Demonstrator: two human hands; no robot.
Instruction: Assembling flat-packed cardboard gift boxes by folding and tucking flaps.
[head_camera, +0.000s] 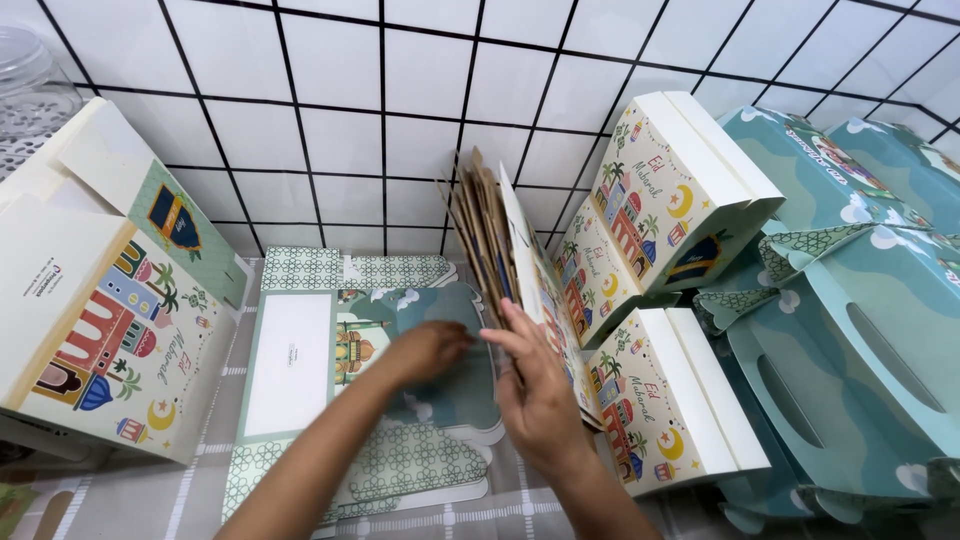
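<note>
My left hand (425, 350) rests with curled fingers on a flat, unfolded green cardboard box blank (300, 375) lying on the table. My right hand (535, 385) presses flat against a standing bundle of folded cardboard box blanks (490, 235) that leans against the white tiled wall. Its fingers reach along the bundle's lower edge, and the two hands almost touch at the foot of the bundle.
Assembled cream boxes with colourful building prints stand right of the bundle (665, 190), (660, 410), and another at the left (95, 340). Teal handled boxes (850, 350) pile up at the far right. A clear plastic container (30, 95) sits top left. A checked cloth (150, 500) covers the table.
</note>
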